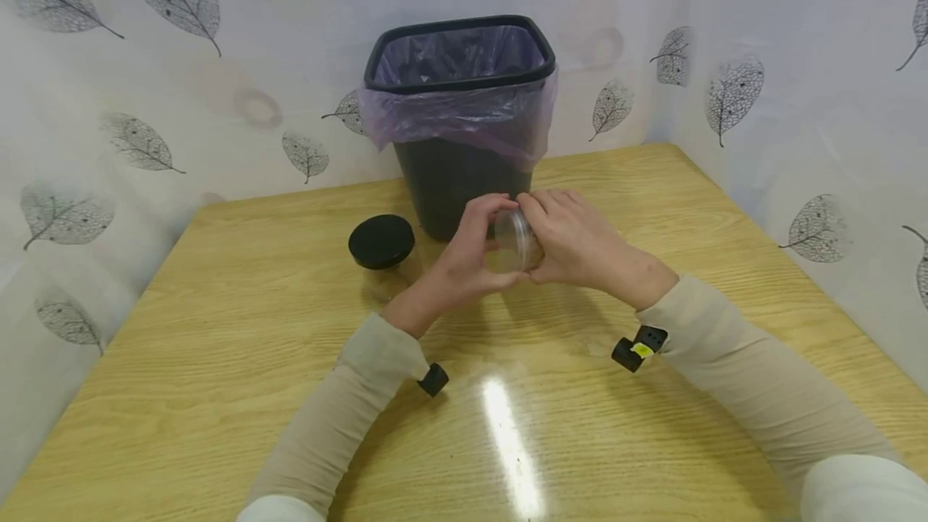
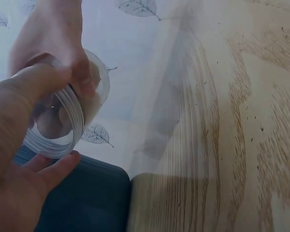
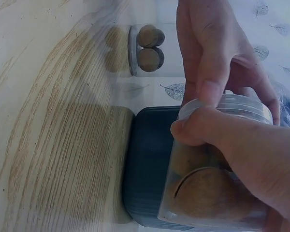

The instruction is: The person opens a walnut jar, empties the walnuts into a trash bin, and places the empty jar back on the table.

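My left hand (image 1: pixel 464 260) and right hand (image 1: pixel 573 240) hold a clear jar (image 1: pixel 513 238) tipped on its side in front of the bin. The right hand grips the jar's body. Left thumb and fingers curl round its ribbed, clear rim (image 2: pixel 78 116), which faces the left palm. Through the wall in the right wrist view show round brown things (image 3: pixel 208 198) like walnuts; the largest has a dark curved line. Left of the hands, a second clear jar (image 1: pixel 391 280) with a black lid (image 1: pixel 382 241) stands upright, partly behind the left wrist, with similar round things inside.
A dark bin (image 1: pixel 464 176) lined with a purple plastic bag (image 1: pixel 457 115) stands at the table's back, just beyond the hands. Behind and at both sides hangs a white leaf-patterned covering (image 1: pixel 290 47). The wooden table (image 1: pixel 217 345) reflects a bright streak of light.
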`<state>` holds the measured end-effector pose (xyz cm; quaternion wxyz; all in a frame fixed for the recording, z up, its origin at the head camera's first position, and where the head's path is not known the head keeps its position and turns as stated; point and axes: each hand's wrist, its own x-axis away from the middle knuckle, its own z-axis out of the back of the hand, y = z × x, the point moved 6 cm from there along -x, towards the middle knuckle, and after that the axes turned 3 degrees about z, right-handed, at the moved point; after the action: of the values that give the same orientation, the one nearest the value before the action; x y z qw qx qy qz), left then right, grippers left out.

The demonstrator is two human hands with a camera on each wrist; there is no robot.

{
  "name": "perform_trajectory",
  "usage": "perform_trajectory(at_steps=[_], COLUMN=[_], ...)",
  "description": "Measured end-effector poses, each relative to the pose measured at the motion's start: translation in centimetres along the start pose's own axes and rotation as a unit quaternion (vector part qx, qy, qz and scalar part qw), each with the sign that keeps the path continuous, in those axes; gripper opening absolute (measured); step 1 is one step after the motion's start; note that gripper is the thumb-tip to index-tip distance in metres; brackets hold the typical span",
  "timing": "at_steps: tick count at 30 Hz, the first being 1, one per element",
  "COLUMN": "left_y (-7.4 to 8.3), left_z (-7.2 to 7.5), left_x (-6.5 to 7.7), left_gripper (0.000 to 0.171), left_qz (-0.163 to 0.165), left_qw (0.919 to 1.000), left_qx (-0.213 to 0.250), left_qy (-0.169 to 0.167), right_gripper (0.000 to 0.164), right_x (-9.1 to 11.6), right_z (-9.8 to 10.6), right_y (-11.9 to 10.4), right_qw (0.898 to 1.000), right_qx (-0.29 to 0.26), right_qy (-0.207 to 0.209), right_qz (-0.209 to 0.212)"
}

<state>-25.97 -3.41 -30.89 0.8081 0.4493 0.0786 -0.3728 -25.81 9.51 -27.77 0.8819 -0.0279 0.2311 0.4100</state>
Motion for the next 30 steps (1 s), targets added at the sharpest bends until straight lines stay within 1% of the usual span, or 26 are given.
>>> perform_trajectory(at_steps=[1,2,3,5,7,9,10,11,12,13,15,16,17,18,19,20,21,22,23,26,28,30], left_y=[0.0,-0.1,-0.2,-0.7,-1.1,-1.4,-1.5,-1.5,-1.4,-1.3,-0.9,-0.6,-0.3,0.0,0.1,0.2,0.2,0.2,0.1,-0.4,-0.7,-1.0], left_z=[0.0,0.0,0.0,0.1,0.1,0.2,0.2,0.2,0.1,0.1,0.0,0.0,0.0,0.0,0.0,0.0,0.0,0.1,0.1,0.1,0.1,0.1], left_x=[0.0,0.0,0.0,0.0,0.1,0.1,0.2,0.2,0.1,0.1,0.0,0.0,-0.1,-0.1,-0.1,0.0,0.0,0.0,0.0,-0.1,-0.1,0.0], left_gripper=[0.087,0.085,0.083,0.079,0.076,0.074,0.074,0.075,0.077,0.08,0.086,0.09,0.092,0.093,0.092,0.09,0.089,0.087,0.086,0.085,0.083,0.081], left_qz=[0.0,0.009,0.025,0.078,0.133,0.171,0.183,0.184,0.173,0.155,0.098,0.064,0.026,-0.006,-0.029,-0.043,-0.048,-0.044,-0.03,0.041,0.091,0.128], left_qw=[1.0,1.0,0.9997,0.9969,0.9909,0.9849,0.9827,0.9826,0.9846,0.9878,0.9951,0.9978,0.9991,0.9987,0.9978,0.9968,0.9959,0.9964,0.9975,0.9988,0.9959,0.9917], left_qx=[-0.002,0.001,0.003,0.011,0.023,0.024,0.027,0.027,0.023,0.018,-0.002,-0.014,-0.033,-0.05,-0.06,-0.068,-0.076,-0.073,-0.063,-0.027,-0.002,0.013], left_qy=[0.0,-0.001,-0.001,-0.001,-0.001,-0.001,-0.001,-0.001,-0.001,-0.003,-0.006,-0.008,-0.006,-0.005,-0.004,-0.003,0.0,0.0,-0.001,-0.005,-0.004,0.0], right_gripper=[0.098,0.097,0.095,0.092,0.09,0.089,0.088,0.088,0.088,0.089,0.093,0.095,0.098,0.1,0.102,0.101,0.1,0.099,0.098,0.095,0.093,0.089], right_x=[0.0,0.0,0.0,0.0,0.0,-0.1,-0.1,-0.1,-0.1,-0.1,0.0,0.0,0.1,0.1,0.1,0.1,0.2,0.2,0.2,0.2,0.3,0.2], right_z=[0.0,0.0,0.0,0.0,0.0,0.1,0.0,0.0,0.0,0.0,0.0,0.0,0.0,0.0,0.0,0.0,0.0,0.0,0.0,-0.2,-0.2,-0.1], right_y=[0.0,0.0,0.0,0.0,-0.1,-0.1,-0.2,-0.2,-0.2,-0.2,-0.2,-0.2,-0.2,-0.1,-0.1,0.0,0.0,0.0,0.0,0.1,0.1,0.1], right_qw=[1.0,1.0,1.0,1.0,1.0,1.0,1.0,1.0,1.0,1.0,1.0,1.0,1.0,1.0,1.0,1.0,1.0,1.0,1.0,1.0,1.0,1.0], right_qx=[-0.002,-0.003,-0.005,-0.005,-0.005,-0.007,-0.007,-0.009,-0.01,-0.009,-0.013,-0.014,-0.015,-0.017,-0.019,-0.022,-0.023,-0.023,-0.024,-0.026,-0.026,-0.025], right_qy=[0.002,0.003,0.003,0.002,0.002,0.002,0.001,0.0,0.0,0.0,0.001,0.003,0.005,0.007,0.009,0.01,0.01,0.009,0.005,-0.006,-0.006,-0.003], right_qz=[0.0,0.001,0.001,0.001,0.002,0.002,0.003,0.003,0.004,0.004,0.004,0.004,0.004,0.004,0.004,0.003,0.003,0.002,0.001,-0.005,-0.005,-0.004])
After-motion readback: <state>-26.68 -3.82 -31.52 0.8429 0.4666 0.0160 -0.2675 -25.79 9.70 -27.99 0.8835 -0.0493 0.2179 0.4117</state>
